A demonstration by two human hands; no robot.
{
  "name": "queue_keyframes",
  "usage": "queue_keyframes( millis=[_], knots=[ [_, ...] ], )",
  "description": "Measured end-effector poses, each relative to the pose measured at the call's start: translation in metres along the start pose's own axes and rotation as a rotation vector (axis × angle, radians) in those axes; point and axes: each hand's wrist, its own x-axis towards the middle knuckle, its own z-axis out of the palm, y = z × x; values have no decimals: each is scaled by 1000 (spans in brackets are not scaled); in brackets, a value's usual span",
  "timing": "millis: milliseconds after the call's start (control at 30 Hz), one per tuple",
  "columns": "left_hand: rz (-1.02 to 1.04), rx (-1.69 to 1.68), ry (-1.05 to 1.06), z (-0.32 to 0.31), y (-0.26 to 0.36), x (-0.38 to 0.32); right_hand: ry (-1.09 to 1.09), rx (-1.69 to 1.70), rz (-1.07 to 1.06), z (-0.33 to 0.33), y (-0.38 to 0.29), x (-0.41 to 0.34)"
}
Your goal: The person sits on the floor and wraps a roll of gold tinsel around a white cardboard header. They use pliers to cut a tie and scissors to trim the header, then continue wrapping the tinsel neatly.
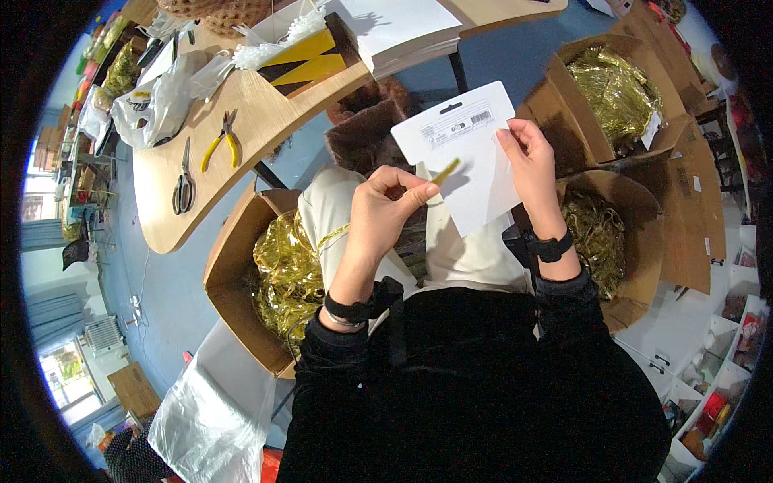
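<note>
A white hang card (pixel 474 181) with a slotted top and small print is held up over my lap. My right hand (pixel 529 160) pinches its right edge between thumb and fingers. Between the thumb and fingertips of my left hand (pixel 392 202) is the end of a gold ribbon (pixel 445 171), its tip in front of the card. I cannot tell whether that tip touches the card. Behind my left hand, more of the ribbon trails towards a cardboard box (pixel 232 265) filled with shiny gold strands (pixel 287 278).
Scissors (pixel 183 181) and yellow-handled pliers (pixel 223 142) lie on the wooden table (pixel 160 220), near a plastic bag (pixel 160 105) and a stack of white cards (pixel 410 36). Two more boxes of gold strands (pixel 616 90) stand at the right. Clear plastic sheeting (pixel 211 404) hangs at lower left.
</note>
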Motion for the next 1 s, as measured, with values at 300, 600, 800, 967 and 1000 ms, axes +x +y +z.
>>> queue_keyframes(
  millis=[300,600,800,967,1000],
  knots=[
    [-149,-85,107,10,-16,5,-27,-25,-43,-2,-30,-3],
    [-305,-300,40,11,-17,6,-99,-71,-26,-2,-31,4],
    [-234,-424,190,21,-20,6,19,-502,-529,13,-55,-15],
    [-160,-524,232,32,-17,0,-208,-516,-662,50,-55,-51],
    [-164,-456,257,35,-16,-1,-197,-535,-656,55,-52,-52]
  ],
)
